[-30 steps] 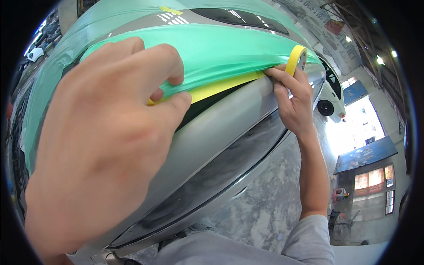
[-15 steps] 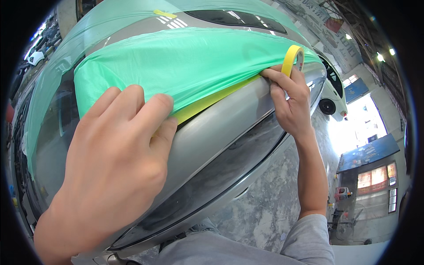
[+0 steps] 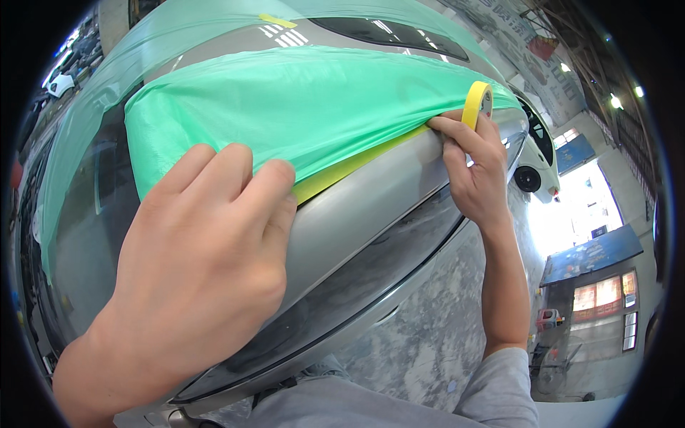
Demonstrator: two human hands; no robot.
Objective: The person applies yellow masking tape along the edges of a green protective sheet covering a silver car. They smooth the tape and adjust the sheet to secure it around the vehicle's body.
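Observation:
A sheet of green masking film (image 3: 285,107) lies over a silver car's upper side, its lower edge edged by a strip of yellow masking tape (image 3: 364,162). My left hand (image 3: 203,235) is closed in a pinch at the near end of that strip; its fingertips are hidden behind the knuckles. Farther along the same edge, my right hand (image 3: 477,160) has its thumb and fingers closed at the tape. A roll of yellow masking tape (image 3: 472,107) stands up at its fingers. Below the strip runs the bare silver roof edge (image 3: 357,214).
A dark side window (image 3: 342,264) lies below the roof edge. Thinner green film (image 3: 178,36) covers the car's far parts, with a short yellow tape piece (image 3: 277,21) on it. A white car (image 3: 539,160) stands at the right on the grey floor (image 3: 428,307).
My left hand has shifted slightly right along the edge. The dark gap under the tape beside it no longer shows. My right hand keeps nearly the same place with the roll.

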